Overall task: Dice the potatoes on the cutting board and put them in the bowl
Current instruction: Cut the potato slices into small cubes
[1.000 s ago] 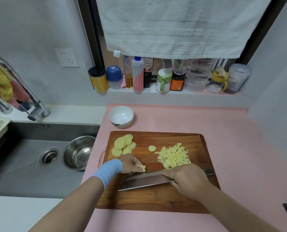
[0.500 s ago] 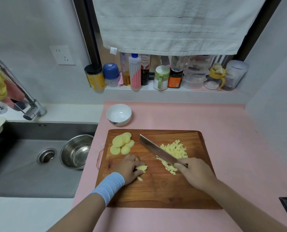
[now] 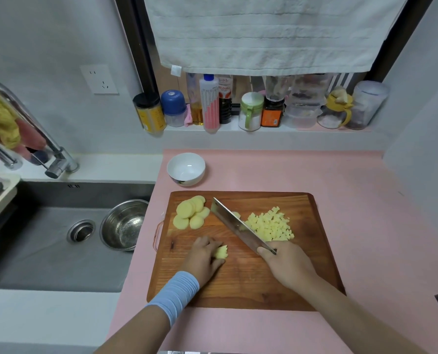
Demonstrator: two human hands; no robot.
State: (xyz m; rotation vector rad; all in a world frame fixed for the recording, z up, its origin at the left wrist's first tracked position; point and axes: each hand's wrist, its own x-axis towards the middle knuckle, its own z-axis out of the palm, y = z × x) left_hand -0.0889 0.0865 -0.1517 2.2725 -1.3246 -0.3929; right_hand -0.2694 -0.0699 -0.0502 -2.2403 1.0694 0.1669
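The board (image 3: pixel 238 290) fills the lower middle of the frame, and the change on it is the knife (image 3: pixel 238 226). A second ago it lay crosswise low on the board, at the left hand's fingertips. Now it slants from the right hand (image 3: pixel 286 264) up to the left, with its blade along the left edge of the dice (image 3: pixel 271 224). The right grip is closed round the handle. The left hand (image 3: pixel 205 256) has stayed at lower centre, its grip curled over a small cut piece (image 3: pixel 221 252). Cutting seems paused, probably to push fresh dice onto the pile. The job looks partly done, since the slices (image 3: pixel 189 214) left of the tip are uncut.

The pink bench (image 3: pixel 366 226) carries the board. The sink (image 3: pixel 46 251) at the left holds a steel bowl (image 3: pixel 123 223). The white bowl (image 3: pixel 197 175) stands empty just above the board's upper left corner. Jars (image 3: pixel 149 113) line the ledge behind it.

The way from the dice to the bowl looks open. Only the slices sit near that line, and the knife covers part of one loose slice.
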